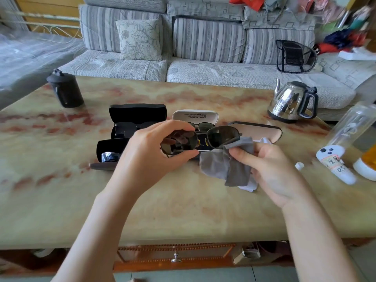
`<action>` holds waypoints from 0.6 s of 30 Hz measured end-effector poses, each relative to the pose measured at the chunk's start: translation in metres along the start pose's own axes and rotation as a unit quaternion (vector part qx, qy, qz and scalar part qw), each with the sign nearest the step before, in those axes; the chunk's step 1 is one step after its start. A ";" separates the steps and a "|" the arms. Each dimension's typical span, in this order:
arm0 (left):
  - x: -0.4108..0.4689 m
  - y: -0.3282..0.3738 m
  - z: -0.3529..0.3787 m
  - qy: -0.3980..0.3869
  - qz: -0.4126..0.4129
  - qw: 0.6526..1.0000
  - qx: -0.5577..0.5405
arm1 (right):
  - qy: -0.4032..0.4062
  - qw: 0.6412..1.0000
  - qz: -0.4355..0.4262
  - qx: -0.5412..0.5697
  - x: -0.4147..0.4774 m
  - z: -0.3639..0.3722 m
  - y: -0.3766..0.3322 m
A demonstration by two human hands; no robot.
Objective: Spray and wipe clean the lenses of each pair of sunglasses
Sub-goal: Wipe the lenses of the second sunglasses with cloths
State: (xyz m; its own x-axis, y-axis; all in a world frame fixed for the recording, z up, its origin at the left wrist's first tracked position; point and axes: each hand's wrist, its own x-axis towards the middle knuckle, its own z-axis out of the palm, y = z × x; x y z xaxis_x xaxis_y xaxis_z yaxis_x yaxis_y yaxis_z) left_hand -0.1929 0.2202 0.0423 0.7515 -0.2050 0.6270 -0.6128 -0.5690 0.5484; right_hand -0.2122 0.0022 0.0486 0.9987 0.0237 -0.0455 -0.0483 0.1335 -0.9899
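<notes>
Legibly, only "D" marks the black sunglasses (130, 127) in their case.

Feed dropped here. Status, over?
Left hand grips dark metal-framed sunglasses. Right hand holds grey cloth at lens. Nothing in the way.

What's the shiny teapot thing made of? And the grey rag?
The kettle looks like polished steel: it mirrors the room; its handle seems black plastic. The grey cloth in the right hand looks like soft, matte lens fabric: it folds limply.
</notes>
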 end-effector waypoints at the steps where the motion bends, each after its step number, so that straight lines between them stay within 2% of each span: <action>1: 0.000 -0.001 -0.003 -0.003 0.006 1.000 -0.002 | 0.005 0.999 -0.006 -0.035 -0.002 -0.005 -0.004; 6: -0.001 -0.003 -0.014 -0.030 0.007 0.999 -0.031 | 0.076 0.970 -0.110 -0.205 -0.011 -0.031 -0.029; 9: -0.001 -0.002 -0.016 -0.053 0.000 0.998 -0.042 | 0.051 0.954 -0.153 -0.251 -0.008 -0.032 -0.045; 11: -0.001 0.000 -0.015 -0.070 -0.004 0.997 -0.039 | 0.001 0.942 -0.168 -0.289 -0.002 -0.025 -0.052; 13: 0.000 0.002 -0.013 -0.082 -0.002 0.996 -0.036 | -0.087 0.924 -0.164 -0.335 0.003 -0.009 -0.057; 16: 0.001 0.002 -0.011 -0.086 0.012 0.996 -0.033 | -0.220 0.883 -0.107 -0.400 0.009 0.010 -0.056; 18: 0.001 0.001 -0.010 -0.087 0.027 0.995 -0.031 | -0.253 0.863 -0.080 -0.429 0.013 0.014 -0.055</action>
State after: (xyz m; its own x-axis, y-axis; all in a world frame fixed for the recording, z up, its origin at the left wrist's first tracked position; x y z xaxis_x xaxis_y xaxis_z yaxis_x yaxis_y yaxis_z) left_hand -0.1954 0.2273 0.0488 0.7452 -0.3714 0.5539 -0.6628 -0.5040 0.5538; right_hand -0.1968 0.0093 0.1043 0.8457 0.5313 -0.0493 0.3371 -0.6035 -0.7226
